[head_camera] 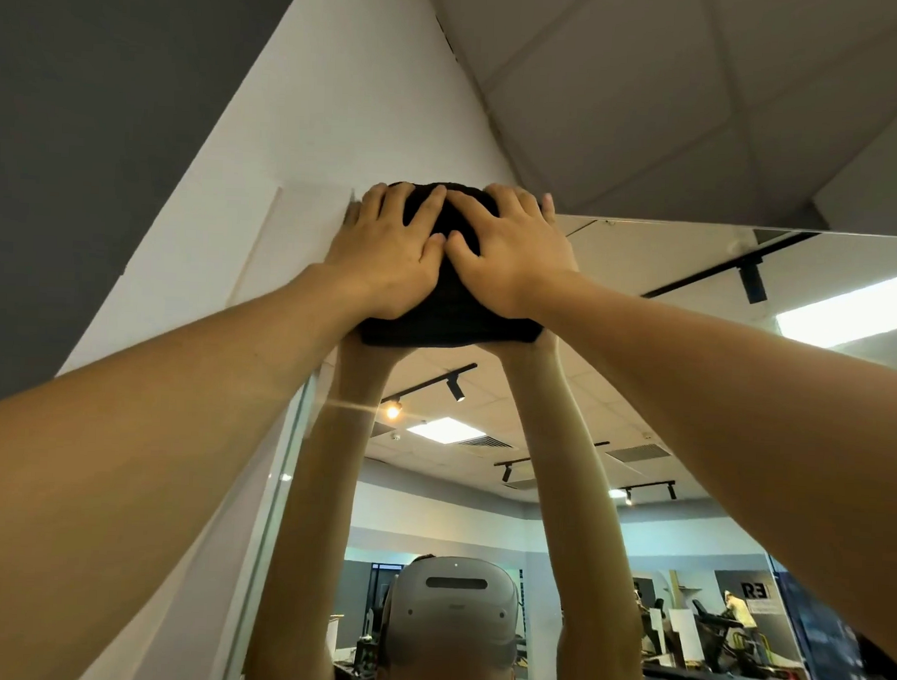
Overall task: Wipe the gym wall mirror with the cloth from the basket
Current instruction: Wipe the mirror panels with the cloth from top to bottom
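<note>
Gym wall mirror [639, 399], top left corner, under white ceiling. Cloth [450, 309]: black, folded, flat on glass. Left hand [388, 257] and right hand [506, 255]: fingers spread, pressing cloth. Step: wiping begun. Next, likely: firm sweep rightward or downward.

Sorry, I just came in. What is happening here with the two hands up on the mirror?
A person is wiping the gym wall mirror. Both hands are raised and pressed flat on a dark cloth, the left hand and right hand side by side with fingers spread. The cloth sits at the mirror's top left corner, next to the white wall. The glass reflects the raised arms and the gym behind.
</note>
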`<state>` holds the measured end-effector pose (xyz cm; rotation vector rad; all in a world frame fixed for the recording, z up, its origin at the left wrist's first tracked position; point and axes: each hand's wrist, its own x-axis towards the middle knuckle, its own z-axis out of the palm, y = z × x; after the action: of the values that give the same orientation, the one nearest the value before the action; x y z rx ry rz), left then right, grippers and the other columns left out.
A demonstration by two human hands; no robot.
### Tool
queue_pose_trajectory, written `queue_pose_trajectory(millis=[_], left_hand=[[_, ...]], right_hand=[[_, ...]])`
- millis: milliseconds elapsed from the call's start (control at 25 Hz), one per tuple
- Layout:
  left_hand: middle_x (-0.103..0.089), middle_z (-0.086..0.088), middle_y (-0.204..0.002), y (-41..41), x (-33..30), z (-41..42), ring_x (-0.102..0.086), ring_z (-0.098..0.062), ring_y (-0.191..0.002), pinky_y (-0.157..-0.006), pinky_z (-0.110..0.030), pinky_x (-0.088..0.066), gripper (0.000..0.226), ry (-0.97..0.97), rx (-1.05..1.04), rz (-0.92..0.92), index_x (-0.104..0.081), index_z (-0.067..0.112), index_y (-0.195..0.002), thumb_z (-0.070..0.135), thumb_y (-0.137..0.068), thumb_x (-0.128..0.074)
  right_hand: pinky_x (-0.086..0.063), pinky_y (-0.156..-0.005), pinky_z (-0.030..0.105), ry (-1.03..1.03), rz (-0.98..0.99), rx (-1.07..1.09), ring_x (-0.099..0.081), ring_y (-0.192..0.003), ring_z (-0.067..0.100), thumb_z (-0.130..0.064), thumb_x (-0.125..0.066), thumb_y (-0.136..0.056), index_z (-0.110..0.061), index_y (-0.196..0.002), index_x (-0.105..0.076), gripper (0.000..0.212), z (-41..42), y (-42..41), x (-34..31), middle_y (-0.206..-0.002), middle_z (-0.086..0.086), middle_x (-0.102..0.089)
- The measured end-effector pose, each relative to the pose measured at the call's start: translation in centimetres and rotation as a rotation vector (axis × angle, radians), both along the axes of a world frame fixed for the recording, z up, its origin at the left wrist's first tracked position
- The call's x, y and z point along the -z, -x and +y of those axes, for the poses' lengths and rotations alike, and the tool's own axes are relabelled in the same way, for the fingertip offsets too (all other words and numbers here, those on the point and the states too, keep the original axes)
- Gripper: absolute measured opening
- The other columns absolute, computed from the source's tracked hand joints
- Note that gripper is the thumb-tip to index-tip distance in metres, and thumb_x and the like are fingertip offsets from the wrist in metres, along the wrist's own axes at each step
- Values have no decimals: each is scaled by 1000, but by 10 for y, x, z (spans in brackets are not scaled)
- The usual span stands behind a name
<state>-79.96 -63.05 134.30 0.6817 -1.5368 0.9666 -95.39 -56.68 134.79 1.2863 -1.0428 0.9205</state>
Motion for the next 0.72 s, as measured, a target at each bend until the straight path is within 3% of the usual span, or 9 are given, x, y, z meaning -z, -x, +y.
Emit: queue_pose_trajectory(millis=[120,320,720], left_hand=[[-11,-7,-168,25,-1,10,-2,-28,-156,-126,-51,-14,60,-37,74,-16,-8,28,-163,41,-107,-23],[-17,-8,-166,61,-5,25,-8,-29,-153,-124,-51,-20,60,-3,48,-27,-9,27,-162,42,-105,-22],[-20,-12,-165,168,-7,68,-11,-34,-152,-125,-54,-11,59,15,33,-35,-13,26,-162,41,-106,-24]], right_hand=[[-2,-129,56,7,-13,1,-21,-154,29,-52,-29,-102,-37,-158,-34,58,12,24,1,-158,6,-39],[-5,-129,53,11,-41,0,-23,-153,28,-49,-32,-104,-36,-159,-34,56,29,59,2,-158,7,-38],[-4,-130,50,-18,-81,4,-19,-154,29,-49,-31,-105,-37,-160,-31,56,75,162,2,-160,8,-35]])
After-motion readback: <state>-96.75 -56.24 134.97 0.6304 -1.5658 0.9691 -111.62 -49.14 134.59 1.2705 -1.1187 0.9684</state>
